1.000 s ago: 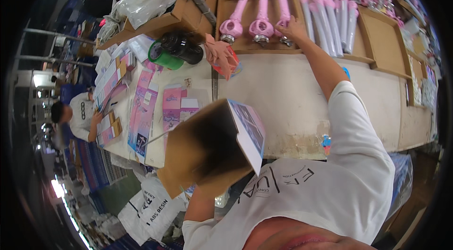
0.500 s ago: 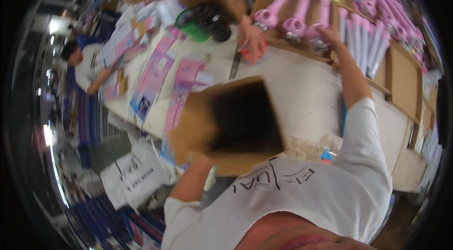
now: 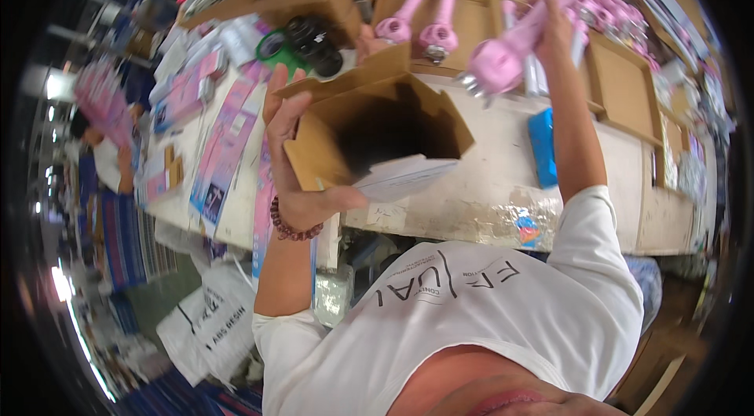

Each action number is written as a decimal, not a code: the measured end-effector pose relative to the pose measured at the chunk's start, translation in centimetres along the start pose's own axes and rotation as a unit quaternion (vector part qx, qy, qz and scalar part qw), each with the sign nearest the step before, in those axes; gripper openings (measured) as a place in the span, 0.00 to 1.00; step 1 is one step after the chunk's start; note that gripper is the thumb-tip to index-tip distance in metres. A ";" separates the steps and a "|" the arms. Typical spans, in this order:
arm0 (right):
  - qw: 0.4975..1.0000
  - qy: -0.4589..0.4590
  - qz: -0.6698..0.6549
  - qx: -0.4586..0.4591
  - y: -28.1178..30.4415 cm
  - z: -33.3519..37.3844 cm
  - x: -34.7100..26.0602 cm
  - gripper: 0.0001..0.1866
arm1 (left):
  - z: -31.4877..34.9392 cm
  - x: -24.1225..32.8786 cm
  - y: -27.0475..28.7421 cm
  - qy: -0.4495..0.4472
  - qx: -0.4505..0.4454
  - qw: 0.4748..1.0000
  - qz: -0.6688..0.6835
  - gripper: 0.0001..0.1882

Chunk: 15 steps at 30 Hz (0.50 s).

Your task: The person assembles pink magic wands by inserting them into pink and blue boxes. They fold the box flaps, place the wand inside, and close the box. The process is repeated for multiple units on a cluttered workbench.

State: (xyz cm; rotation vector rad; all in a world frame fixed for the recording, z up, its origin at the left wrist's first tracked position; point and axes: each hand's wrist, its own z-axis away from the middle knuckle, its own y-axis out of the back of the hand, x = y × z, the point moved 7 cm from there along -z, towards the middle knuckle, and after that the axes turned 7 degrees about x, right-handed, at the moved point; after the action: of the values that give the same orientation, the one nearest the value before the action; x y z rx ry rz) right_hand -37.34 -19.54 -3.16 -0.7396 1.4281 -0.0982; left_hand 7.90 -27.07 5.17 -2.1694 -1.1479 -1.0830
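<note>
My left hand point(image 3: 302, 208) grips the left side of an open cardboard box point(image 3: 330, 118), fingers along its outer wall and thumb at the lower edge. The box's mouth faces me; its inside is dark, and a pale printed side shows below. To the right, my right hand point(image 3: 554, 35) is closed round the handle of a pink wand-shaped toy point(image 3: 499, 67), held tilted above the table, its round end with silvery prongs toward the box. Two similar pink toys point(image 3: 440, 35) lie in a shallow cardboard tray point(image 3: 479, 20) beyond.
A blue block-shaped object point(image 3: 542, 147) is beside my right forearm. Another person's hand point(image 3: 369, 43) shows partly behind the box. Tape rolls point(image 3: 314, 43) and flat pink printed cartons point(image 3: 224, 149) lie left. More toys and cardboard trays point(image 3: 628, 90) crowd the right. A person point(image 3: 106, 157) works far left.
My right hand has lifted a pink toy out of the tray and brought it nearer. The box in my left hand has turned, its opening now clearer. The other person's hand has drawn back leftward.
</note>
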 end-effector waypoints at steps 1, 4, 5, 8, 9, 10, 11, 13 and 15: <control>1.000 -0.018 -0.012 0.003 -0.4 0.6 -0.3 0.20 | -0.1 0.1 -0.8 -0.013 -0.024 1.000 0.001 0.59; 0.996 0.026 0.013 -0.088 -1.9 3.4 -2.8 0.19 | -0.4 0.7 -2.0 -0.082 -0.047 0.995 0.034 0.50; 0.993 0.031 -0.009 -0.111 -2.3 4.0 -4.0 0.18 | -0.2 0.6 -2.1 -0.080 -0.043 0.995 0.046 0.49; 0.987 0.060 0.043 -0.141 -2.4 3.9 -9.3 0.22 | 0.1 0.2 -2.7 -0.082 -0.030 0.993 0.075 0.45; 0.986 0.085 0.068 -0.124 -2.1 3.6 -11.1 0.23 | 0.2 0.2 -2.8 -0.084 -0.027 0.993 0.075 0.44; 0.991 0.081 0.022 -0.102 -2.3 3.2 -12.1 0.22 | 0.3 0.2 -2.8 -0.087 -0.022 0.993 0.080 0.44; 0.986 0.111 0.046 -0.119 -2.6 3.6 -13.0 0.22 | 0.5 0.3 -2.9 -0.088 -0.022 0.992 0.085 0.43; 0.969 0.167 0.095 -0.154 -3.4 5.2 -14.5 0.21 | 0.7 0.5 -2.9 -0.089 -0.022 0.991 0.100 0.40; 0.962 0.209 0.072 -0.162 -3.8 6.8 -16.4 0.23 | 0.9 0.8 -2.9 -0.098 -0.036 0.991 0.089 0.38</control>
State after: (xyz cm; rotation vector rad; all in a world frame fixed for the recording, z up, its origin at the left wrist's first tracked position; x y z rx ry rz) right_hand -32.66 -11.74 12.62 -0.9154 1.9279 0.1023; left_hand 6.11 -24.49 5.37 -2.4262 -0.9854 -0.8635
